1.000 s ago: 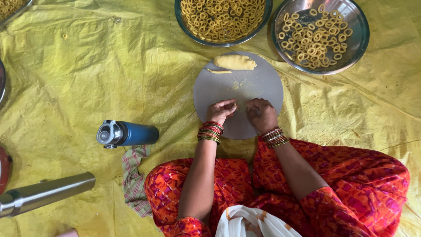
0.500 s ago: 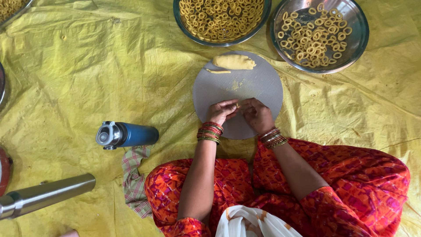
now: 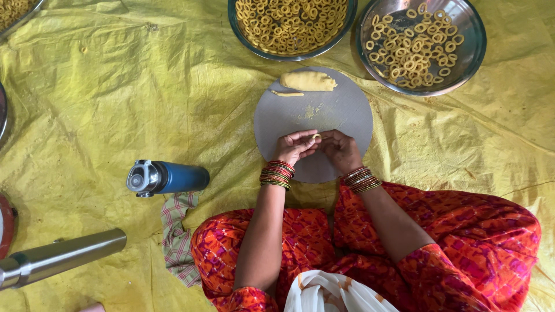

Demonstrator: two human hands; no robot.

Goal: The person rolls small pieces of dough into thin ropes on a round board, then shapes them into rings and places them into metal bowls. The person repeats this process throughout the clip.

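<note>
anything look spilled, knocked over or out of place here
Nothing is spilled. The blue bottle lies on its side on the yellow sheet, beside a crumpled checked cloth. The sheet is heavily wrinkled. Both hands, left hand and right hand, pinch a small dough piece over the round grey board; the dough rings sit inside their bowls.

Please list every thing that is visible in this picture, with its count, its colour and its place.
dough piece: one, yellow, pinched between both hands
round board: one, grey, centre
dough lump: one, yellow, board's far edge
dough rings: many, yellow, in two metal bowls, top
bottle: one, blue, lying left
checked cloth: one, beside knee
metal tube: one, silver, lower left
sheet: one, yellow, underneath
left hand: bangled
right hand: bangled
</note>
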